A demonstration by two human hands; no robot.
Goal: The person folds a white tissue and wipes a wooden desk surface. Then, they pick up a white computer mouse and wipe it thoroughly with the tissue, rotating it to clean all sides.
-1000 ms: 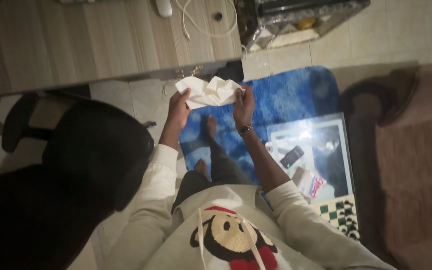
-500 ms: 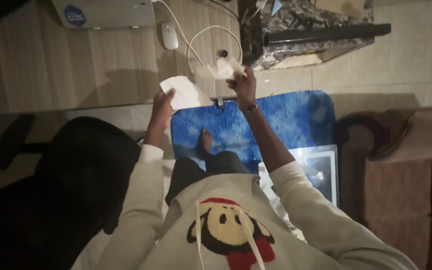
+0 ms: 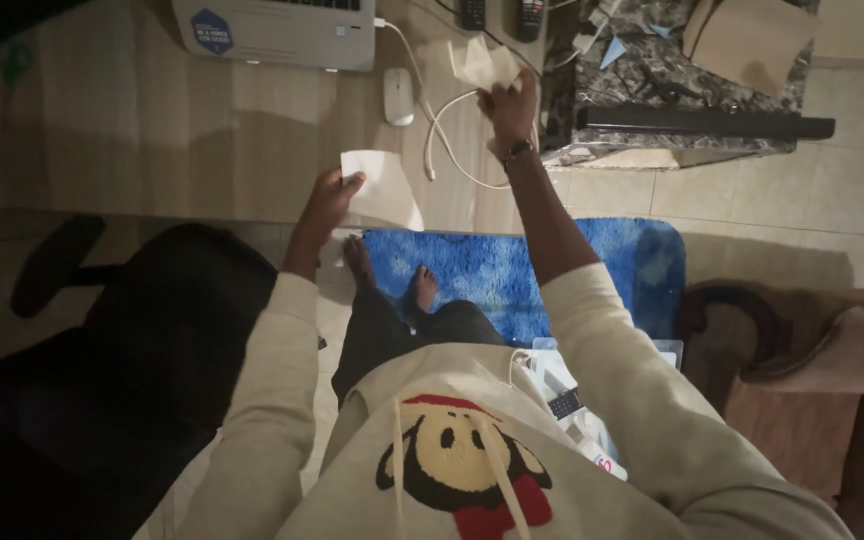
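**Hands part, each with its own piece of white paper**

Since half a second ago both hands have travelled further over the bench, and the gap between them has widened. My view has tipped forward too, so more of the bench top shows now, along with the laptop's front edge.

My right hand [image 3: 510, 100] is stretched out over the far part of the wooden bench [image 3: 152, 150], fingers closed around a crumpled white paper [image 3: 482, 62] held above the white cable [image 3: 442, 130]. My left hand [image 3: 327, 195] sits nearer the bench edge, pinching a flat white sheet [image 3: 382, 185] by its corner between thumb and fingers.

I see a grey laptop [image 3: 277, 30] at the top of the bench with a blue hexagonal sticker [image 3: 210, 30] on its left corner. A white mouse [image 3: 398, 96] lies just right of it. On the dark marbled surface to the right rests a tan cardboard box [image 3: 747, 40]. Below, by my right sleeve, a small white packet with red and blue markings [image 3: 607, 462] lies near a blue rug [image 3: 512, 270].
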